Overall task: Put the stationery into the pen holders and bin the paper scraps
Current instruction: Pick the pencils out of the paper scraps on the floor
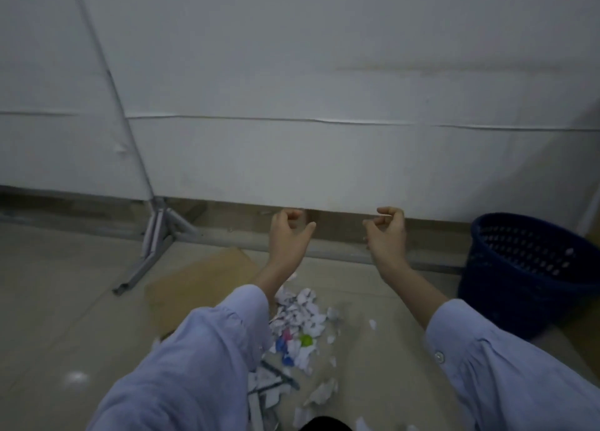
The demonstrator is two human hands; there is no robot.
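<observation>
Reaching forward with both arms in pale blue sleeves (194, 365), above a tiled floor (65, 317). Holds the left hand (289, 235) raised, fingers loosely curled and thumb standing apart, gripping nothing. Holds the right hand (388, 232) level with it and apart to the right, fingers curled in the same loose way, thumb tip close to the forefinger, with nothing visible between them.

Looks down on a heap of torn white paper scraps (302, 310) lying on the floor between the two forearms, nearer than the hands and partly hidden by the left sleeve. Takes in small pink, green and blue bits (305, 340) amid the heap, too blurred to name. Makes out thin dark pens (276, 378) at the near end of the heap, lying flat among more scraps, though blur leaves the number unclear.

Finds a dark blue perforated waste bin (526, 268) standing on the floor at the far right, well apart from the heap, beside the right forearm. Catches a flat brown cardboard sheet (194, 281) on the floor left of the heap. Faces a white partition panel (324, 106) on the far side, with a grey metal stand foot (156, 235) at its lower left.
</observation>
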